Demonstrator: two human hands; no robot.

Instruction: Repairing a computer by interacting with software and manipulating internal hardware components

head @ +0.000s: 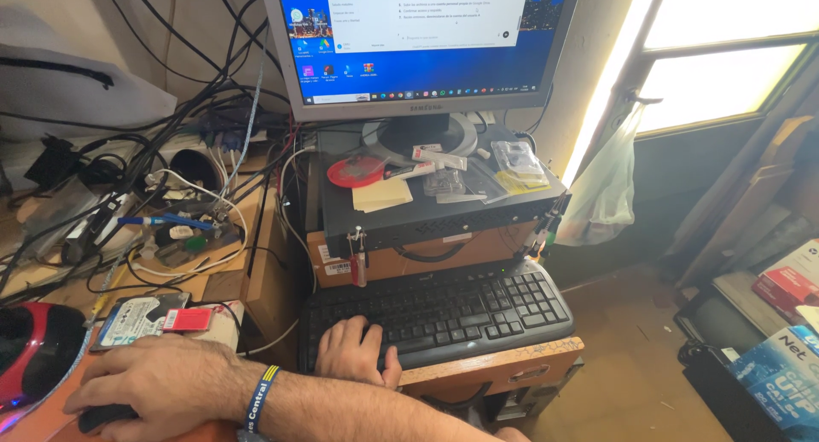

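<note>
My right hand (158, 380) reaches across to the far left and lies over a black mouse (101, 418), covering most of it. A blue and yellow wristband (258, 399) sits on that wrist. My left hand (354, 352) rests palm down on the lower left keys of a black keyboard (461, 310), fingers loosely spread, holding nothing. Its wrist is hidden behind my right forearm. The keyboard lies on a wooden shelf (503, 365) in front of a monitor (418, 41) that is switched on.
A black flat box (444, 212) on a cardboard carton carries the monitor stand, a red disc, yellow notes and small bags. Tangled cables (188, 135) and a bare hard drive (141, 316) crowd the left. A red and black device (34, 348) sits far left; boxes lie lower right.
</note>
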